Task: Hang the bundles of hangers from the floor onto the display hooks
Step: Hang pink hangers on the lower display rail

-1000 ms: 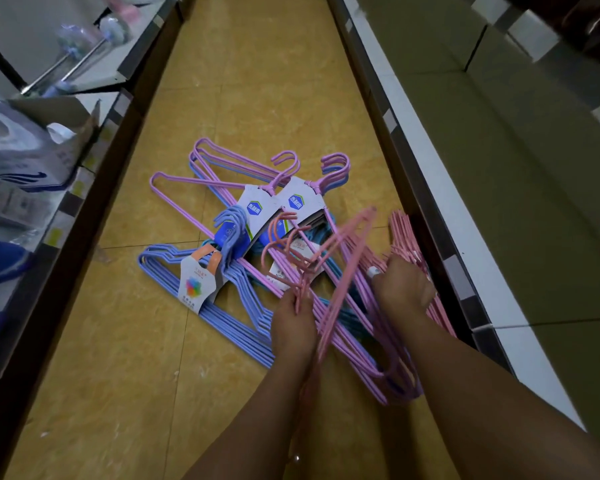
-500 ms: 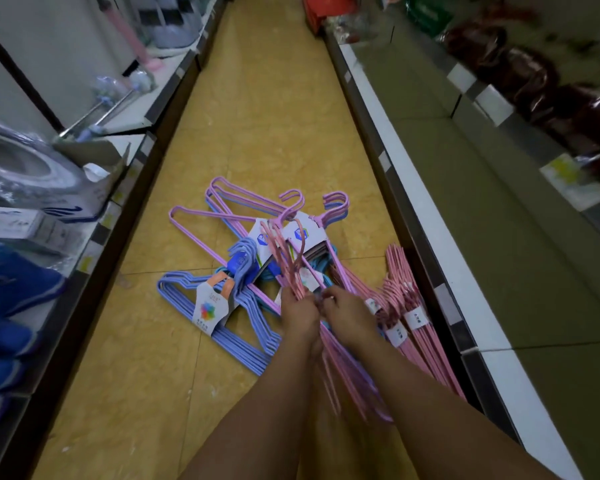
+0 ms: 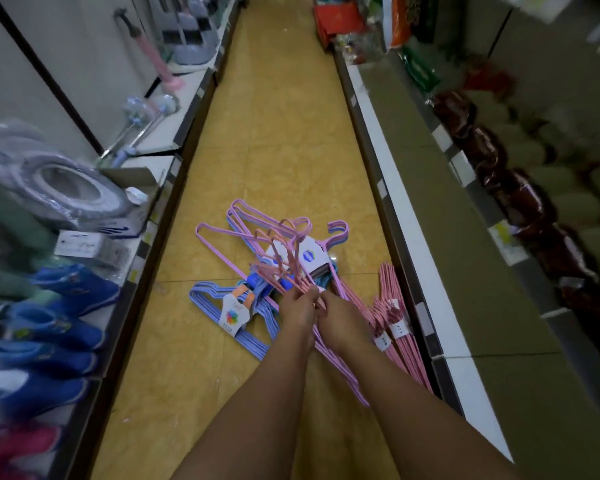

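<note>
Both the left hand [image 3: 297, 306] and the right hand [image 3: 340, 320] have their fingers closed tight on a pink bundle of hangers [image 3: 284, 258], held up over more hanger bundles [image 3: 222, 299] on the floor [image 3: 274, 133] at 12 o'clock.

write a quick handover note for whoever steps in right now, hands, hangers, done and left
Left hand and right hand: both closed on one pink hanger bundle, lifted off the floor.
On the floor: blue hanger bundle, purple hanger bundles, and pink banded bundles along the right shelf base.
Done: one bundle picked up; none seen hung.
Left: hang this bundle, then the others. No display hooks in view.
</note>
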A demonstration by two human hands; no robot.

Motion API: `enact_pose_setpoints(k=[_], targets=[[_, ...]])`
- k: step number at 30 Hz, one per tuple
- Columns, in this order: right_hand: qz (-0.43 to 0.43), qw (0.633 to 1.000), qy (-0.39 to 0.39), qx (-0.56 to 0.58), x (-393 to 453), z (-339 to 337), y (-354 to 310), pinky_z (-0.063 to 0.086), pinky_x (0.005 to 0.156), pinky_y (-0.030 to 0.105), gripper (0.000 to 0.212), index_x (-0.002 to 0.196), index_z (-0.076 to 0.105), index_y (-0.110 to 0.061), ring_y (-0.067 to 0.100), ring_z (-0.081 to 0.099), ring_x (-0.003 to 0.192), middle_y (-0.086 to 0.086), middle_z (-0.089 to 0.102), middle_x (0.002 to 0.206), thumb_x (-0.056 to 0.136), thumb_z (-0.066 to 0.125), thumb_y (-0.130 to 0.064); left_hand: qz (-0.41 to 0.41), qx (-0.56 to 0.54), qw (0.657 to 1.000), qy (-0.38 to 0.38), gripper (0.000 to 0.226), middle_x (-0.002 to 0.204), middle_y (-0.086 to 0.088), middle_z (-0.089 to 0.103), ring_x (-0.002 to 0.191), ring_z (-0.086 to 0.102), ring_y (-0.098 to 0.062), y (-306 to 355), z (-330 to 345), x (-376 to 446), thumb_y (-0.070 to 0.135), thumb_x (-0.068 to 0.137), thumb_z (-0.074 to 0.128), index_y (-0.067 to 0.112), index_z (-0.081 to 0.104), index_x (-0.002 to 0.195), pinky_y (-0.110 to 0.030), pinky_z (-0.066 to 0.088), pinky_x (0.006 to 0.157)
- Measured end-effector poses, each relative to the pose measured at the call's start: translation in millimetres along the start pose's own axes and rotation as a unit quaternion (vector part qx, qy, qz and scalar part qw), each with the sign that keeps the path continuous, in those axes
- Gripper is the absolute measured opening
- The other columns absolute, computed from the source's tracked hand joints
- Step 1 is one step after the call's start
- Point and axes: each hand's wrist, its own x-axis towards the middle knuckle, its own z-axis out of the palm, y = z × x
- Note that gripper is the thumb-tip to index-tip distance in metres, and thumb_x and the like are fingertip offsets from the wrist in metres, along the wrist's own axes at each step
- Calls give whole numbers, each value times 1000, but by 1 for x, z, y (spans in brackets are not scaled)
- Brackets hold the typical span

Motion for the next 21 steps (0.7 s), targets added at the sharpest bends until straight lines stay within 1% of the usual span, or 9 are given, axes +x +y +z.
enact_pose_setpoints(k=[3, 4, 6, 8, 11, 13, 15, 18, 21], targets=[[-4, 997, 50, -51, -26, -44, -29, 45, 75, 34, 20, 105, 59, -22, 30, 62, 97, 6, 67, 104, 96, 44, -32, -21, 45, 998, 24, 27, 60, -2, 53, 47, 47, -10, 49, -21, -34, 9, 96, 46, 12, 51, 70, -14, 34, 36], [-2, 997, 58, -53, -35, -60, -39, 48, 76, 34, 24, 104, 61, -22, 29, 63, 94, 4, 68, 101, 94, 46, -39, -20, 62, 997, 46, 24, 66, -3, 57, 53, 50, -12, 64, -32, -45, 8, 96, 46, 12, 53, 73, -15, 38, 42], [-18, 995, 58, -78, -53, -92, -60, 52, 75, 35, 32, 103, 63, -25, 25, 64, 88, 0, 69, 95, 91, 48, -51, 4, 132, 986, 97, 14, 100, -13, 64, 81, 59, -24, 93, -52, -67, 6, 93, 48, 6, 60, 100, -27, 50, 72], [-51, 989, 44, -133, -71, -123, -83, 52, 74, 33, 31, 101, 63, -27, 23, 64, 87, -2, 69, 93, 92, 46, -51, 28, 241, 960, 140, 40, 128, -19, 55, 112, 55, -34, 116, -73, -89, 9, 89, 55, 6, 50, 128, -39, 46, 97], [-123, 970, 23, -211, -99, -164, -124, 51, 74, 33, 28, 99, 63, -25, 23, 64, 87, -1, 67, 92, 92, 45, -44, 104, 432, 881, 162, 69, 151, -15, 31, 137, 30, -33, 163, -96, -139, 20, 85, 61, 12, 29, 146, -40, 29, 111], [-169, 956, 18, -239, -118, -185, -155, 48, 72, 32, 26, 98, 63, -24, 24, 64, 87, 0, 67, 93, 91, 44, -40, 126, 527, 831, 126, 70, 155, -9, 23, 142, 21, -30, 192, -106, -167, 31, 84, 61, 21, 29, 145, -43, 23, 114], [-197, 948, 14, -248, -138, -203, -187, 42, 66, 30, 26, 97, 63, -23, 25, 63, 87, 0, 66, 93, 91, 43, -40, 129, 573, 804, 98, 58, 152, -2, 30, 142, 23, -27, 214, -118, -191, 37, 83, 60, 31, 39, 137, -49, 17, 116], [-222, 945, 7, -240, -163, -222, -227, 35, 63, 28, 26, 97, 63, -21, 25, 62, 89, 2, 67, 93, 90, 44, -38, 202, 524, 818, 124, 20, 108, 1, 67, 111, 58, -26, 243, -134, -223, 32, 84, 55, 35, 64, 102, -56, 35, 105], [-241, 939, -19, -243, -184, -234, -267, 34, 65, 31, 23, 98, 60, -19, 29, 61, 95, 5, 66, 98, 90, 45, -35, 235, 555, 784, 150, 21, 94, -10, 69, 91, 61, -31, 267, -152, -258, 17, 91, 47, 18, 66, 98, -37, 47, 81]])
